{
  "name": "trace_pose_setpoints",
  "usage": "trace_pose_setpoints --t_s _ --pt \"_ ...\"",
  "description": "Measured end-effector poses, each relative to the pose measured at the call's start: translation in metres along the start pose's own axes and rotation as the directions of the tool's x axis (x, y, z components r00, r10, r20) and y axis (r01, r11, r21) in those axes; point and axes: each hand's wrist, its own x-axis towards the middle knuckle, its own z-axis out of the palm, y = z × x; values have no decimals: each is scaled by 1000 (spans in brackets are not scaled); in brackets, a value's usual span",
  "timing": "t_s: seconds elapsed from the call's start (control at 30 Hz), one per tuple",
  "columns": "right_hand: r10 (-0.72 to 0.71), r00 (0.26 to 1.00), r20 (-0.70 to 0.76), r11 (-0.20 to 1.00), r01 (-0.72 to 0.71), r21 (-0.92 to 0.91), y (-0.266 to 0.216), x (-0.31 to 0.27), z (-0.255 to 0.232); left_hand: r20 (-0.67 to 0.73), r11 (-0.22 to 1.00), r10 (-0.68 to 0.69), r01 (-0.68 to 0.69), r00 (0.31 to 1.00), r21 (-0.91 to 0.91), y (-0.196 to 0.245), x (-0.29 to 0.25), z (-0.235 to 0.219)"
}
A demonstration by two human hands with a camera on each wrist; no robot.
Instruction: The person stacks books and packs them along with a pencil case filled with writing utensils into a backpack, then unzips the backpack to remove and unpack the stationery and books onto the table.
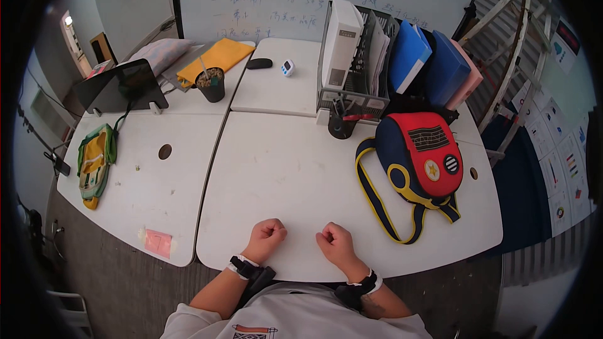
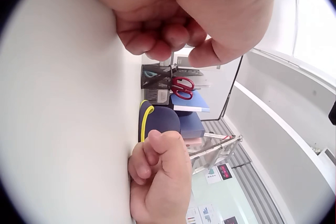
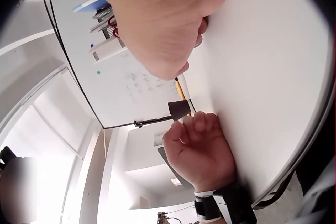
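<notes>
My left hand rests on the white table near its front edge, fingers loosely curled toward the palm. Opposite it, my right hand lies on its outer side with fingers curled in the same loose way. A gap of bare tabletop separates the two. Neither holds anything; the left wrist view looks into the curled left fingers, with nothing in them. Nearest to the right hand is a red and navy backpack with yellow trim, its straps spread on the table.
Behind the backpack stand a pen holder with red scissors and a file rack with folders. A timer, dark case, potted plant, black screen, and small green-yellow bag lie farther back and left.
</notes>
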Motion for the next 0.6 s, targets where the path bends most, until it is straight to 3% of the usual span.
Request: trace_pose_setpoints --t_s 0.3,0.37,0.43,0.47,0.5,0.57,0.6 --pt "-46 999 16 993 48 -103 0 -1 -2 -35 991 15 -10 999 132 -5 0 2" --pt "88 994 57 981 -97 168 7 2 -13 -41 988 17 -11 999 154 -4 1 1" --pt "76 994 -72 968 -57 244 20 14 -45 -36 986 -26 32 999 167 -3 0 0" --pt "-11 972 -233 993 37 108 24 26 -70 -34 985 -32 37 999 167 -3 -1 0" --pt "54 944 -325 993 -17 118 15 39 -104 -37 982 -26 32 999 184 -2 -2 1" --pt "-6 725 -689 998 -40 -51 -1 65 -166 -32 979 -19 25 999 203 -2 -1 0" --pt "44 638 -769 978 -186 -98 8 76 -201 -43 977 -15 24 999 214 -4 -1 0"
